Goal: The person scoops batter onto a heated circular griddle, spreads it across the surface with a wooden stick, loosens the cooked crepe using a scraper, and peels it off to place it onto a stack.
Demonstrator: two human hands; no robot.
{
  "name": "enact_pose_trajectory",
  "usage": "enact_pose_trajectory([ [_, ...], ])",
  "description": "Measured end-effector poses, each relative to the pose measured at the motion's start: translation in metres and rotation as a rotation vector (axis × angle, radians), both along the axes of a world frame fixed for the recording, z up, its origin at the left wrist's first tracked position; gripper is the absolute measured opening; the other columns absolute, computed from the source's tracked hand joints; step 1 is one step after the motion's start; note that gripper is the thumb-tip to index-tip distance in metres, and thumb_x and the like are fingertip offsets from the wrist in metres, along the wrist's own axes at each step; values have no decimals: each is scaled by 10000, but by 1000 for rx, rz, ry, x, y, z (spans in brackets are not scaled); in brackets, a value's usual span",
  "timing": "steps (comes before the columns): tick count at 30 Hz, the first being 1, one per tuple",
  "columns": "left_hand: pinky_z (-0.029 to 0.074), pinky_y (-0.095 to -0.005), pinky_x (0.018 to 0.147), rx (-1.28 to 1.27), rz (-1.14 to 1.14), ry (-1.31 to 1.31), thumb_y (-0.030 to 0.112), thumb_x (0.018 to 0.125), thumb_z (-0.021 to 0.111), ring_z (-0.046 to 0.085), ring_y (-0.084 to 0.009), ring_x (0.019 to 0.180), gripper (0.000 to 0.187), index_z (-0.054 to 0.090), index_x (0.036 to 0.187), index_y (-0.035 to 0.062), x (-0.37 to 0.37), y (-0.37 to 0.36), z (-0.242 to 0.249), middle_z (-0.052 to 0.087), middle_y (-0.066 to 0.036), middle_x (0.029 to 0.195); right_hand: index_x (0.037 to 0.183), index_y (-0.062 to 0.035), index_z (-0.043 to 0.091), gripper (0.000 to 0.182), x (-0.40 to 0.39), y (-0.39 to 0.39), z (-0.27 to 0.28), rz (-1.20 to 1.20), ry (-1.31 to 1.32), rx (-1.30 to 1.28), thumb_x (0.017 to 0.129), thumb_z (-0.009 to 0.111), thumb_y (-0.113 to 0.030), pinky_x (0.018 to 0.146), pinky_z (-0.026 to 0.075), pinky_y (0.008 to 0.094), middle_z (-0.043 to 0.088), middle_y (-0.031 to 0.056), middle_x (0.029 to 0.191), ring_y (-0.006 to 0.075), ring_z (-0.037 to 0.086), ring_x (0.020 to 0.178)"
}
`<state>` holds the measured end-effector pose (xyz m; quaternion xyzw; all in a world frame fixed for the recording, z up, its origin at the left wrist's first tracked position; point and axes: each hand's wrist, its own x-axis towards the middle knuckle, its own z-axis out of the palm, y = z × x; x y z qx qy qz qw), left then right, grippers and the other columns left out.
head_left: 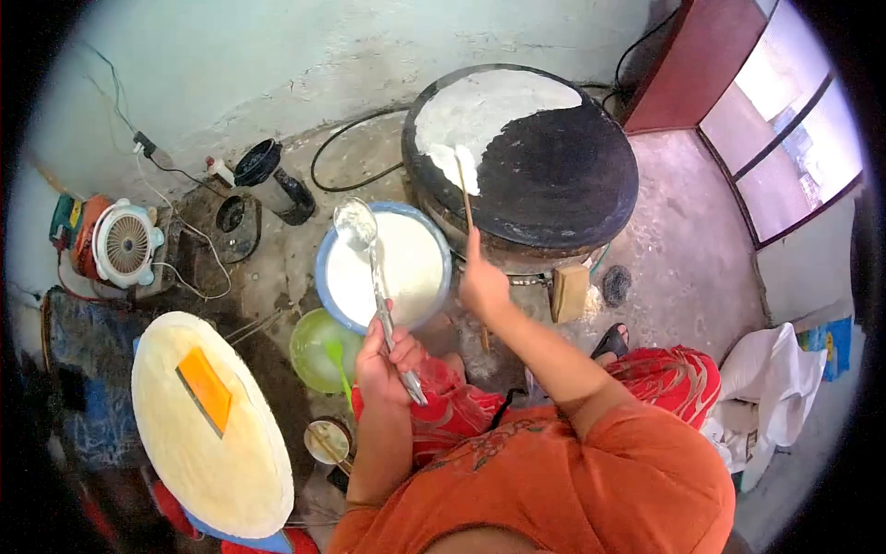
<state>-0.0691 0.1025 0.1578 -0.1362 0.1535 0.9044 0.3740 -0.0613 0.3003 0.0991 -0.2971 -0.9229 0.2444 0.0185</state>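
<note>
My left hand (388, 358) is closed around the handle of a metal ladle (380, 288). The ladle's batter-coated bowl hangs over the upper left rim of a blue-rimmed basin (447, 266) of white batter (406, 263). In my right hand (484, 284) is a thin wooden stick (466, 198), its far end in a thick white patch of batter on a round black griddle (563, 175). White batter (489, 102) covers the griddle's upper left part, and the rest of its surface shows black.
At the lower left, a stack of round pale sheets (212, 471) bears an orange scraper (208, 388). A green bowl (309, 355) with a green spoon adjoins the basin. A fan (125, 243), a black-lidded jug (268, 180), a brick (569, 294) and white sacks (766, 379) stand around.
</note>
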Motion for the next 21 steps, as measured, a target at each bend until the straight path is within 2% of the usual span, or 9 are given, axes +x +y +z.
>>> enact_pose_trajectory([
  [1, 334, -223, 409, 5, -2, -2, 233, 961, 286, 365, -86, 482, 340, 403, 1217, 42, -1, 0, 0, 452, -48, 727, 1370, 3, -34, 822, 20, -8, 6, 13, 67, -21, 735, 483, -65, 557, 455, 445, 599, 222, 714, 367, 590, 617],
  [3, 343, -226, 410, -39, 22, 7, 230, 964, 269, 373, -89, 480, 345, 392, 1227, 43, 1, -2, -1, 453, -51, 734, 1374, -9, -32, 795, 24, -16, 7, 20, 92, -32, 750, 459, -55, 559, 451, 439, 601, 223, 743, 361, 595, 638],
  [6, 345, -229, 407, -37, 19, 5, 225, 964, 269, 376, -94, 483, 350, 380, 1242, 45, 2, -4, 2, 453, -55, 734, 1378, -19, -10, 746, -34, -11, -18, 73, -122, 71, 785, 436, -99, 616, 473, 430, 607, 226, 830, 353, 606, 712],
  [8, 338, -223, 405, -9, 23, -31, 218, 961, 281, 372, -91, 486, 344, 382, 1241, 43, 0, -8, -1, 440, -47, 724, 1376, -15, -12, 751, -39, -2, -23, -9, -81, 55, 782, 439, -104, 617, 475, 429, 609, 223, 831, 356, 605, 711],
  [14, 330, -214, 400, -26, 16, 9, 206, 952, 318, 367, -82, 486, 330, 393, 1231, 45, -2, -11, -4, 413, -26, 709, 1374, -9, -4, 797, 40, -19, 12, -170, -3, -171, 736, 466, -102, 599, 464, 433, 600, 217, 790, 350, 595, 687],
  [16, 331, -217, 401, -81, 29, 46, 197, 949, 325, 372, -84, 485, 322, 402, 1219, 40, -1, -11, -2, 421, -32, 716, 1371, 2, 8, 796, 28, -27, -6, -13, 86, -12, 731, 470, -101, 590, 466, 437, 597, 211, 770, 355, 594, 679],
  [17, 331, -217, 401, -85, 26, 50, 197, 949, 325, 372, -84, 485, 322, 402, 1219, 40, -1, -10, -3, 421, -32, 716, 1371, 1, 10, 776, 11, -25, -20, 12, 39, 45, 742, 453, -97, 586, 468, 444, 594, 209, 765, 363, 592, 676],
  [19, 336, -225, 401, -44, 8, -2, 197, 948, 327, 383, -86, 489, 324, 403, 1219, 37, -2, -11, -5, 428, -35, 721, 1369, 6, 6, 760, -7, -14, -24, -107, -27, 54, 747, 434, -80, 590, 467, 454, 597, 211, 782, 369, 591, 670],
  [21, 337, -225, 401, -65, 6, 12, 197, 948, 327, 385, -87, 488, 322, 407, 1214, 35, -1, -17, -5, 429, -38, 722, 1372, -5, -2, 754, 13, -3, -32, -184, 66, -7, 752, 423, -68, 591, 464, 454, 597, 211, 769, 367, 590, 664],
])
